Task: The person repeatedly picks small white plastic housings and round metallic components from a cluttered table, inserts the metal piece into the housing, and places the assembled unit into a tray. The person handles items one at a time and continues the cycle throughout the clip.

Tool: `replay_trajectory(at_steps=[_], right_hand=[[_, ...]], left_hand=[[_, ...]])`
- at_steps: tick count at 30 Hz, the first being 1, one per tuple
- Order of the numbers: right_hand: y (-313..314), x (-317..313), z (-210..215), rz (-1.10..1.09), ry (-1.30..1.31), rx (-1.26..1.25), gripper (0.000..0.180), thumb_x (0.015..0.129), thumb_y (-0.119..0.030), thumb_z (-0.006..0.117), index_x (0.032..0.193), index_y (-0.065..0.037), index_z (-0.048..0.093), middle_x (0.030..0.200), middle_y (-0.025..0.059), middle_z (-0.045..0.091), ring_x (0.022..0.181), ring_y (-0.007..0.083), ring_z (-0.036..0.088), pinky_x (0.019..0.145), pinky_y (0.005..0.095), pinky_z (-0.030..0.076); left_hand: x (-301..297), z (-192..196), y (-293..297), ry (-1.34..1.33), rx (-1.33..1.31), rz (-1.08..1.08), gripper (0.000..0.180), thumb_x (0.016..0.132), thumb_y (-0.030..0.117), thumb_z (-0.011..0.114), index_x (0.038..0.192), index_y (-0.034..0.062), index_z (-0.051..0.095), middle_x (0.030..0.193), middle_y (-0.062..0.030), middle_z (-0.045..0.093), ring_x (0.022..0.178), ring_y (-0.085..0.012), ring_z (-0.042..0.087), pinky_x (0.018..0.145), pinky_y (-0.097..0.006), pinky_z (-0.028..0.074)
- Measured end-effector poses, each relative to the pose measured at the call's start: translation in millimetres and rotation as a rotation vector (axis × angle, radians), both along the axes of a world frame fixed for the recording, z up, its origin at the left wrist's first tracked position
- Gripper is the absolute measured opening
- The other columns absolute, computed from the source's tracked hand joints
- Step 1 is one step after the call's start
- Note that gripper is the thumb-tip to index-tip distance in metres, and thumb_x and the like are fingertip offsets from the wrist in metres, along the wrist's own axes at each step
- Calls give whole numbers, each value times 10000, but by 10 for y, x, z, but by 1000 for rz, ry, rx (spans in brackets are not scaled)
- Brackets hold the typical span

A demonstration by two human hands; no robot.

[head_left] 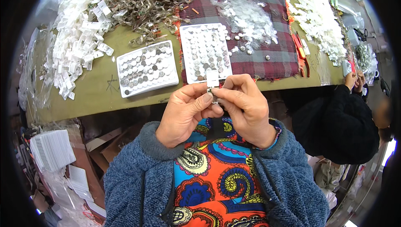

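My left hand [181,112] and my right hand [248,108] meet at the table's near edge. Between their pinched fingertips is a small white rectangular plastic piece [212,79], pointing away from me. Below it, a small dark and shiny part shows between the fingers; its kind is mostly hidden. Just beyond my hands lies a white tray [184,55] with rows of small round silver and white discs, like button cells. To its left, a second white tray [146,91] carries similar discs and seems to sit on a stack.
White plastic pieces [79,47] heap at left, beside a tangled pile of clear straps [144,1]. A plaid cloth [246,66] bears loose discs and clear bits [250,18]. Red-handled pliers [299,47] lie at its right. Another person [340,122] works at right.
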State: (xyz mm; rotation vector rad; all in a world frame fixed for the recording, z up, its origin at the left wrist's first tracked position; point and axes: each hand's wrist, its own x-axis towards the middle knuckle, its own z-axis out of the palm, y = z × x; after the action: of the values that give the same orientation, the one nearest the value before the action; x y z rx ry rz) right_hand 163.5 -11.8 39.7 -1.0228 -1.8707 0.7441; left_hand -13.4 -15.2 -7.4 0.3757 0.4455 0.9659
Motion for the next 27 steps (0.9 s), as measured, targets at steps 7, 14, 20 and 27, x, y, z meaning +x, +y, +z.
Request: replay_trajectory(at_steps=[7, 14, 20, 27], right_hand=[[55, -6, -43, -61, 9, 129, 323, 812, 117, 667, 1120, 21, 685, 951, 148, 650, 807, 256, 663, 681, 322, 549], [149, 86, -192, -62, -117, 261, 351, 720, 98, 696, 1066, 43, 683, 937, 150, 700, 783, 289, 680, 689, 351, 548], [436, 179, -339, -277, -121, 131, 368, 835, 132, 674, 1184, 17, 636, 983, 116, 705, 820, 157, 664, 710, 277, 536], [540, 188, -375, -216, -168, 101, 331, 807, 133, 687, 1114, 11, 671, 917, 106, 675, 778, 186, 652, 682, 277, 526]], left_hand=[[6, 14, 5, 27, -27, -7, 273, 992, 89, 593, 1243, -20, 597, 1044, -107, 691, 876, -166, 692, 812, -328, 612], [-36, 86, 55, 279, -23, 2, 219, 971, 63, 626, 1164, -39, 640, 990, -130, 712, 786, -183, 709, 729, -298, 606], [16, 94, 133, 403, 86, -2, 182, 921, -37, 603, 1095, -87, 622, 932, -190, 697, 674, -182, 671, 643, -324, 603], [9, 90, 155, 362, 45, -37, 153, 921, -54, 591, 1070, -85, 609, 948, -196, 693, 678, -188, 677, 650, -333, 608]])
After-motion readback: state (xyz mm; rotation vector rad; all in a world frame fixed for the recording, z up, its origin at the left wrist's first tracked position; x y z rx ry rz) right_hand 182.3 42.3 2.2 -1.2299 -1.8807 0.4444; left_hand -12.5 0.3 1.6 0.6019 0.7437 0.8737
